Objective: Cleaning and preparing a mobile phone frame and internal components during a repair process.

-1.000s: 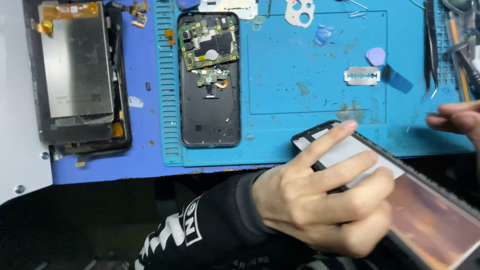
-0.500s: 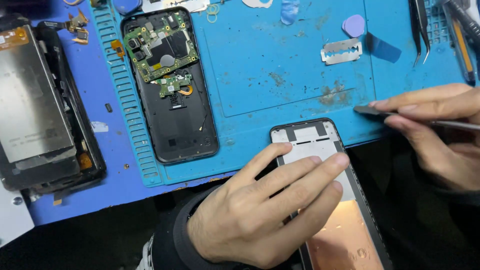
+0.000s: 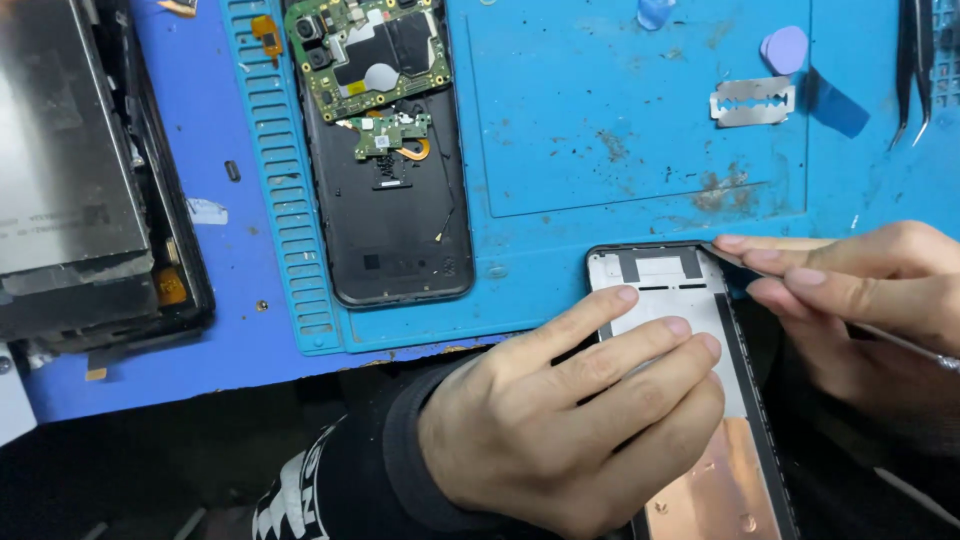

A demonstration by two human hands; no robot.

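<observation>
While the left hand (image 3: pixel 570 420) lies flat across a phone frame (image 3: pixel 690 380) at the near edge of the worktop, its fingers (image 3: pixel 640 345) are spread over the pale inner plate and press it down rather than curling around it. That frame juts out past the front of the blue mat (image 3: pixel 600 150), its top end resting on the mat and its copper-coloured lower part hanging toward the person. Just to the right, the right hand (image 3: pixel 860 300) pinches a thin metal tool (image 3: pixel 900 340) between closed fingers, and the tool's tip touches the frame's top right corner. Farther back, an opened black phone (image 3: pixel 385 160) lies on the mat with its green circuit board showing at the top. Well to the left sits a larger opened device (image 3: pixel 80 170) with a grey metal plate. Near the far edge of the mat lie a razor blade (image 3: pixel 752 102), a purple pick (image 3: pixel 783 48) and dark tweezers (image 3: pixel 915 60).
</observation>
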